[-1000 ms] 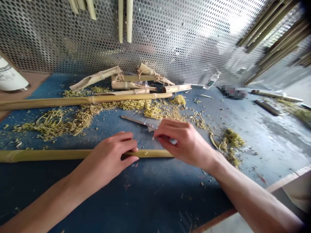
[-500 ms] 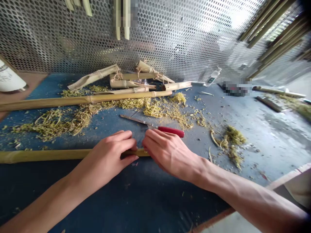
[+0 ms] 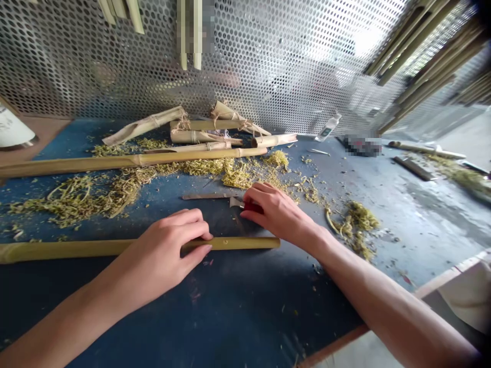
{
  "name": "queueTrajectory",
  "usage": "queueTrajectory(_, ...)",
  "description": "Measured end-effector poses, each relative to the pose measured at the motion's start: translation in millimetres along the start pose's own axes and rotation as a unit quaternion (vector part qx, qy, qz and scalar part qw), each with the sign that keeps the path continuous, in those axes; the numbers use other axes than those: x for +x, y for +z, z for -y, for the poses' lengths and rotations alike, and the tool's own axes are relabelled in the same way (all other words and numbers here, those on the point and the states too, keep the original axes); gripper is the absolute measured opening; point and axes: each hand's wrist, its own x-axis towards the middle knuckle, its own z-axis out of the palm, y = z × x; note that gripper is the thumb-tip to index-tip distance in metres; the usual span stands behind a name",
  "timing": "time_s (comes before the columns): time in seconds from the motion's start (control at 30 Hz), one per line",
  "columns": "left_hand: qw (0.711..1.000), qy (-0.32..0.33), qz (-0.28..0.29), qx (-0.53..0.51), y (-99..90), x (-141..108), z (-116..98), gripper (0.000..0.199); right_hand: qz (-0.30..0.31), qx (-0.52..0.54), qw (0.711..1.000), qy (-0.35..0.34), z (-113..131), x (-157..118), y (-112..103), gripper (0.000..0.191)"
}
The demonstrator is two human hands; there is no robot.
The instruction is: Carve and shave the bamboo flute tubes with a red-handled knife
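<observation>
A long yellow-green bamboo pole (image 3: pixel 251 243) lies across the near part of the blue tabletop. My left hand (image 3: pixel 174 245) holds it from above, thumb on the near side and fingers on the far side. To the right of that hand, a small round mark and the pole's cut end are exposed. Beyond the pole, my right hand (image 3: pixel 272 207) has its fingers and thumb closed round the red handle of a knife (image 3: pixel 209 196). The thin metal blade points left, close to the tabletop. Most of the handle is covered by my fingers.
Another bamboo pole (image 3: pixel 140 160) lies farther back, near several cut bamboo pieces (image 3: pixel 207 124). Shavings (image 3: pixel 92 197) are strewn over the tabletop (image 3: pixel 215 317). A clear bottle (image 3: pixel 329 128) stands tilted by the perforated metal panel (image 3: pixel 268 66). A white container (image 3: pixel 13 128) is at left.
My right hand has let go of the bamboo pole, moved away from me and closed on the knife's red handle. The knife's blade has turned slightly. My left hand stays on the pole.
</observation>
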Motion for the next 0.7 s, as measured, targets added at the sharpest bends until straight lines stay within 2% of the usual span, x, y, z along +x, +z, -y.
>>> queueTrajectory(0.1, 0.999, -0.036, 0.008, -0.002, -7.4, 0.4, 5.3, 0.019, -0.008, -0.006, 1.0, 0.009, 6.7, -5.2, -15.9, 0.008)
queueTrajectory(0.2, 0.994, -0.09, 0.058, -0.017, -15.8, 2.5, 9.7, 0.027, -0.029, -0.007, 0.999, 0.024, 16.6, -24.0, -38.9, 0.024)
queueTrajectory(0.3, 0.991, -0.099, 0.084, -0.019, -21.7, 4.4, 10.2, 0.028, 0.029, -0.021, 0.999, 0.002, 26.9, -50.3, -51.8, 0.029)
queueTrajectory(0.4, 0.993, -0.086, 0.076, -0.007, -24.2, 4.7, 8.9, 0.025, 0.078, -0.083, 0.993, 0.039, 30.9, -69.0, -55.7, 0.026)
queueTrajectory(0.53, 0.991, -0.099, 0.093, -0.007, -25.1, 4.6, 7.3, 0.028, 0.028, -0.149, 0.982, 0.109, 29.4, -73.3, -66.8, 0.015)
queueTrajectory(0.6, 0.99, -0.099, 0.098, -0.01, -24.6, 4.9, 7.5, 0.028, 0.034, -0.109, 0.99, 0.08, 33.7, -73.2, -73.0, 0.012)
queueTrajectory(0.7, 0.992, -0.091, 0.085, -0.006, -23.4, 5.2, 9.0, 0.025, 0.082, -0.001, 0.996, 0.022, 47.8, -77.4, -73.0, 0.009)
